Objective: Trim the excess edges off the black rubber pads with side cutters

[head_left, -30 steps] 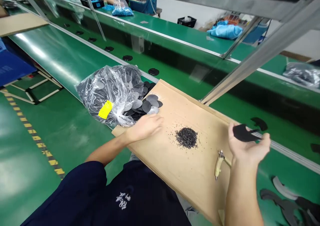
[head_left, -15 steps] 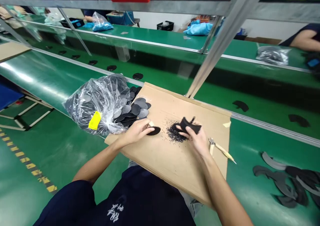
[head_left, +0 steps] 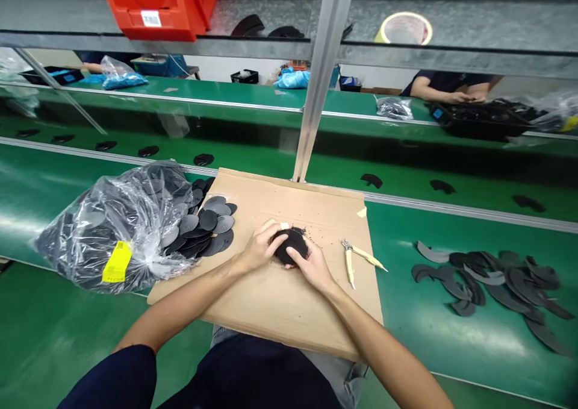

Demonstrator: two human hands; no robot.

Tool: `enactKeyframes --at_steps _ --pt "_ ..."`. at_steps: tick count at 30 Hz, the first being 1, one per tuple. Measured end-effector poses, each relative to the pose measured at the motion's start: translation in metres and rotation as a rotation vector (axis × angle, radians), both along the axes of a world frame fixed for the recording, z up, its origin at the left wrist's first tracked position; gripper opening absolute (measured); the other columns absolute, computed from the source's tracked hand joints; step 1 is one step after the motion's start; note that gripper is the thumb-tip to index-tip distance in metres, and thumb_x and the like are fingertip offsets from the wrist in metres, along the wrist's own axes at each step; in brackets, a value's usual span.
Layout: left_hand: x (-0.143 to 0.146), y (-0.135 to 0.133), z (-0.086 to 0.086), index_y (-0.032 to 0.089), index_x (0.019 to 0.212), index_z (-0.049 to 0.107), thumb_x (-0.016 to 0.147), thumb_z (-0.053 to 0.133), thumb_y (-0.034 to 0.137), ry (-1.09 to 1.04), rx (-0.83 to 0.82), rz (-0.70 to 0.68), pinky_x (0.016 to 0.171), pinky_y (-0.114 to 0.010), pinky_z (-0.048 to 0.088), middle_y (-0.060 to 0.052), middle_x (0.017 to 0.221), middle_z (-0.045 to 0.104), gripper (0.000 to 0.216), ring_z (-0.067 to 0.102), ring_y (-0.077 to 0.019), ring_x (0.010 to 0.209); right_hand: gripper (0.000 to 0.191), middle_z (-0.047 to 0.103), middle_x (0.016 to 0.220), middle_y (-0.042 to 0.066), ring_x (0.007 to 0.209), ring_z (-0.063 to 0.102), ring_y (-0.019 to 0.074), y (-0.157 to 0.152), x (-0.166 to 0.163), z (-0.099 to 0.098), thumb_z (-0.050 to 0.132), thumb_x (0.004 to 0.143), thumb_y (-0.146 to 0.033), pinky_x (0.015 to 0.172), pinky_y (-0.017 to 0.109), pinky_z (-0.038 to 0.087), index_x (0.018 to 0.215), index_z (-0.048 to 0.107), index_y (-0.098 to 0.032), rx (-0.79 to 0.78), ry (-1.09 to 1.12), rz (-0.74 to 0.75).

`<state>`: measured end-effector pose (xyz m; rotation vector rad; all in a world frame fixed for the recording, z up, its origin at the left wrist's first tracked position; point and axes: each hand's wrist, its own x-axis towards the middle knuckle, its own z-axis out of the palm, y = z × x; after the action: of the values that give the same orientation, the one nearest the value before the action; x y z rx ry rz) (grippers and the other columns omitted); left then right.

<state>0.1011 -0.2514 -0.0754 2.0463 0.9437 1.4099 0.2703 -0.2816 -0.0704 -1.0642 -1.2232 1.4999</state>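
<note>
From the head camera: the person is pressing both hands together, left hand (head_left: 259,249) and right hand (head_left: 311,264) both pinching one black disc (head_left: 291,244) near the middle of the cardboard sheet (head_left: 293,318). Small nippers (head_left: 350,258) are lying on the sheet just right of them, and a plastic bag of discs (head_left: 121,228) is spilling onto its left edge.

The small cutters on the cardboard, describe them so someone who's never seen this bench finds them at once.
Find the brown cardboard sheet on the green bench. Near its right edge, just right of the right hand, which grips a black oval piece with the left hand, lie the cutters. Only they have pale yellow handles, spread in a V.
</note>
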Motion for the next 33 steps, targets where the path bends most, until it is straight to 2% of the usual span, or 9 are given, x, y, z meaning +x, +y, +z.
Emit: enactKeyframes --at_steps 3,7,18,27,33 --pt "-0.002 -0.004 -0.007 0.015 0.114 0.069 0.102 0.053 0.029 0.017 -0.004 0.021 0.085 -0.031 0.056 -0.009 0.100 0.069 0.024 0.067 -0.0171 0.095 0.048 0.062 0.101 0.006 0.083 0.064 0.0188 -0.003 0.000 -0.008 0.077 0.081 -0.053 0.057 0.028 0.065 0.114 0.064 -0.021 0.003 0.004 -0.002" --pt "-0.003 -0.005 -0.010 0.015 0.116 0.070 0.101 0.057 0.031 0.062 -0.035 0.063 0.077 -0.028 0.055 -0.009 0.098 0.068 0.025 0.065 -0.0166 0.090 0.043 0.059 0.104 0.005 0.087 0.063 0.0194 -0.004 0.004 -0.013 0.074 0.085 -0.052 0.059 0.029 0.065 0.115 0.062 -0.023 -0.007 0.000 -0.007" --pt "-0.002 -0.010 -0.005 0.017 0.116 0.070 0.100 0.059 0.025 0.072 0.020 0.103 0.075 -0.025 0.054 -0.006 0.098 0.069 0.021 0.064 -0.0142 0.088 0.032 0.062 0.093 0.003 0.070 0.064 0.0159 -0.007 0.005 -0.007 0.061 0.095 -0.051 0.057 0.028 0.062 0.109 0.056 -0.023 0.077 -0.119 0.026" --pt "-0.001 -0.014 -0.002 0.017 0.112 0.072 0.099 0.061 0.029 0.085 0.016 0.149 0.071 -0.025 0.052 -0.005 0.092 0.069 0.021 0.061 -0.0131 0.080 0.032 0.060 0.092 0.004 0.075 0.065 0.0171 -0.009 0.004 -0.004 0.059 0.095 -0.054 0.054 0.026 0.060 0.102 0.055 -0.023 0.089 -0.145 0.014" --pt "-0.002 -0.015 -0.003 0.017 0.112 0.071 0.100 0.060 0.031 0.083 0.005 0.141 0.075 -0.027 0.054 -0.006 0.094 0.069 0.021 0.063 -0.0150 0.086 0.031 0.061 0.092 0.004 0.077 0.064 0.0185 -0.010 0.004 -0.005 0.058 0.097 -0.053 0.055 0.028 0.059 0.103 0.055 -0.023 0.114 -0.160 0.004"
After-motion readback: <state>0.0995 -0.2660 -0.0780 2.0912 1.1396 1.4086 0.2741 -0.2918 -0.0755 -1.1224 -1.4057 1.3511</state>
